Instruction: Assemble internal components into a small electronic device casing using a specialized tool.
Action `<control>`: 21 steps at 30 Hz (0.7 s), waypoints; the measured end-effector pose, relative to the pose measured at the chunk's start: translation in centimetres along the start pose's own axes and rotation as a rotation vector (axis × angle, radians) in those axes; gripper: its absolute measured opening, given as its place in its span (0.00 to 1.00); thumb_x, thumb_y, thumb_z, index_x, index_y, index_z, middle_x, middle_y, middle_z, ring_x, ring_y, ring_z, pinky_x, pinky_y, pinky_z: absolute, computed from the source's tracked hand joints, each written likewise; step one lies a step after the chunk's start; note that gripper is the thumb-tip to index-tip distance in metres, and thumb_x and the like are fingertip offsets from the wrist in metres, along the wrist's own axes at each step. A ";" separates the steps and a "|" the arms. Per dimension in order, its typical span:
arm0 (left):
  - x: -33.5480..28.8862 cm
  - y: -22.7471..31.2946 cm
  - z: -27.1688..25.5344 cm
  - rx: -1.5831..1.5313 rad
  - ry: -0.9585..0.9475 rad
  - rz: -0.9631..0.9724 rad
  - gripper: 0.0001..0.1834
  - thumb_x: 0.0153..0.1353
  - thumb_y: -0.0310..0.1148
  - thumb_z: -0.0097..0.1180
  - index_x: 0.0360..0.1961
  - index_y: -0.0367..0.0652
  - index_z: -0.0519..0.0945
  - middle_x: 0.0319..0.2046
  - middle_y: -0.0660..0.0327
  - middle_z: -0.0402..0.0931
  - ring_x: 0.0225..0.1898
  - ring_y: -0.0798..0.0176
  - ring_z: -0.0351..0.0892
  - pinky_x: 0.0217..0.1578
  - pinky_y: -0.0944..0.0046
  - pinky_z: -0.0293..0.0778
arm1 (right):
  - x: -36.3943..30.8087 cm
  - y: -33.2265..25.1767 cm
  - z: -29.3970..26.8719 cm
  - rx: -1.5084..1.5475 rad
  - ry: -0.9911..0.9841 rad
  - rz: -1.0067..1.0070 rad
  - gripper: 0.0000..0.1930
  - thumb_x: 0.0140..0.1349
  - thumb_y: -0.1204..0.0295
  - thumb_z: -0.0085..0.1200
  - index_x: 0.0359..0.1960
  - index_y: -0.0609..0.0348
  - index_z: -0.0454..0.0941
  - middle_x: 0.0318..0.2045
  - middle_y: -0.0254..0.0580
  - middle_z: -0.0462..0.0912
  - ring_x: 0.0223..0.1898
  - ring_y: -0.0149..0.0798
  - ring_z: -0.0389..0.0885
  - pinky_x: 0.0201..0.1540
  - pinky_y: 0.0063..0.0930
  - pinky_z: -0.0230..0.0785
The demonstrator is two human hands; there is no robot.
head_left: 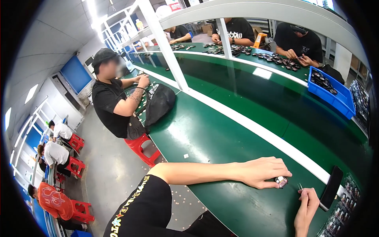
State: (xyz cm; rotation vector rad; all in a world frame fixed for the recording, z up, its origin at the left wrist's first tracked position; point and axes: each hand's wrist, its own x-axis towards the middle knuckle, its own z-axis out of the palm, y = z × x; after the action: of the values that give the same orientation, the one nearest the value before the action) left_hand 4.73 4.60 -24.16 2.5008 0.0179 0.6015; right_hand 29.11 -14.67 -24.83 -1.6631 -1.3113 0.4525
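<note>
My left hand (265,172) rests on the green bench, its thumb and fingers closed at the edge of a small dark assembly (281,181) with a pale round part on top. To its right, my right hand (308,203) pinches thin metal tweezers (300,186), their tips pointing up beside the assembly but apart from it. The finer details of the assembly are too small to make out. Just right of my right hand lies a black phone (331,187).
Clear plastic trays of small parts (342,209) stand at the right edge. Across the bench is a blue bin (331,91) of dark parts. A white rail (252,118) runs along the bench. Co-workers sit ahead and opposite; a black bag (161,103) lies beside the nearest one.
</note>
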 end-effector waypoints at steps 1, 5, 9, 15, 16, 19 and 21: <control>0.1 0.0 0.1 -0.007 0.007 0.017 0.31 0.72 0.39 0.71 0.71 0.36 0.78 0.61 0.50 0.83 0.61 0.46 0.81 0.62 0.48 0.76 | -0.1 -0.1 -0.2 -0.030 0.000 -0.018 0.15 0.83 0.71 0.52 0.36 0.69 0.76 0.31 0.39 0.73 0.33 0.32 0.68 0.37 0.31 0.60; 0.1 0.5 1.1 0.099 0.098 0.004 0.33 0.69 0.43 0.74 0.68 0.35 0.79 0.61 0.51 0.78 0.64 0.46 0.77 0.63 0.47 0.74 | 0.0 -0.3 -1.5 -0.108 -0.062 -0.138 0.09 0.82 0.72 0.63 0.49 0.67 0.87 0.37 0.38 0.86 0.37 0.28 0.79 0.43 0.24 0.73; 0.3 0.0 0.9 0.035 -0.015 -0.065 0.30 0.66 0.46 0.77 0.62 0.41 0.83 0.58 0.53 0.76 0.61 0.48 0.76 0.63 0.48 0.72 | -1.0 0.0 -1.2 -0.012 -0.021 -0.034 0.08 0.82 0.74 0.58 0.45 0.67 0.82 0.37 0.37 0.78 0.36 0.30 0.73 0.41 0.26 0.65; -0.3 0.9 -0.3 -0.036 -0.053 -0.064 0.29 0.69 0.49 0.76 0.64 0.46 0.84 0.51 0.62 0.85 0.55 0.58 0.84 0.63 0.51 0.70 | -0.5 -2.5 0.4 0.403 -0.076 0.265 0.04 0.78 0.79 0.65 0.45 0.69 0.85 0.36 0.28 0.83 0.35 0.17 0.77 0.35 0.15 0.67; -0.4 1.1 -0.4 -0.020 -0.086 -0.081 0.29 0.68 0.49 0.77 0.64 0.46 0.85 0.49 0.63 0.85 0.53 0.59 0.85 0.61 0.53 0.70 | -0.6 -3.1 0.6 0.419 -0.084 0.270 0.04 0.77 0.80 0.66 0.46 0.69 0.86 0.37 0.29 0.86 0.33 0.16 0.78 0.33 0.14 0.67; -0.7 0.9 -1.0 0.048 -0.113 -0.100 0.28 0.65 0.46 0.80 0.63 0.48 0.87 0.46 0.65 0.86 0.48 0.60 0.84 0.55 0.56 0.69 | -0.5 -2.8 1.8 0.356 -0.139 0.157 0.04 0.73 0.81 0.70 0.45 0.69 0.89 0.28 0.27 0.85 0.28 0.14 0.73 0.28 0.16 0.61; -0.2 0.6 -0.7 0.009 -0.084 -0.086 0.28 0.64 0.45 0.82 0.61 0.48 0.88 0.44 0.65 0.87 0.46 0.59 0.84 0.54 0.56 0.69 | -0.4 -2.9 2.0 0.247 -0.064 0.020 0.02 0.70 0.82 0.71 0.41 0.68 0.90 0.25 0.28 0.83 0.25 0.16 0.71 0.27 0.18 0.59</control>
State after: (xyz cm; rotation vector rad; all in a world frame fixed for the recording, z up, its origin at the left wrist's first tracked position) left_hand 4.20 4.46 -23.44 2.5171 0.0960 0.4616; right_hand 25.83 -14.16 -23.51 -1.4671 -1.2315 0.6576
